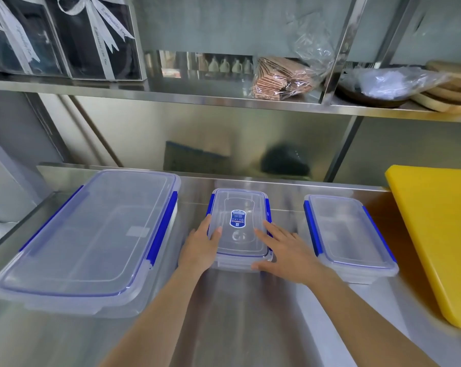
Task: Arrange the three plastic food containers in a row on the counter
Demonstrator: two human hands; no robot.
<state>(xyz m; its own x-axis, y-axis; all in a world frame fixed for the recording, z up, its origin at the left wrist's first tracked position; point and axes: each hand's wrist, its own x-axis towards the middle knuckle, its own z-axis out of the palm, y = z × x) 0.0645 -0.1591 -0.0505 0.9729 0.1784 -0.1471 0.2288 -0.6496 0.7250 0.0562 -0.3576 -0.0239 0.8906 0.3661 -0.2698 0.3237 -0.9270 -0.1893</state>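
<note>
Three clear plastic containers with blue clips stand on the steel counter. The large container is at the left. The small container, with a blue label on its lid, sits in the middle. A medium container stands to its right. My left hand grips the small container's near left side, thumb on the lid. My right hand holds its near right corner, fingers spread over the lid.
A thick yellow cutting board lies at the counter's right edge. A steel shelf above carries gift boxes with white ribbons, a bag of brown paper items and wooden boards. A steel backsplash closes the rear.
</note>
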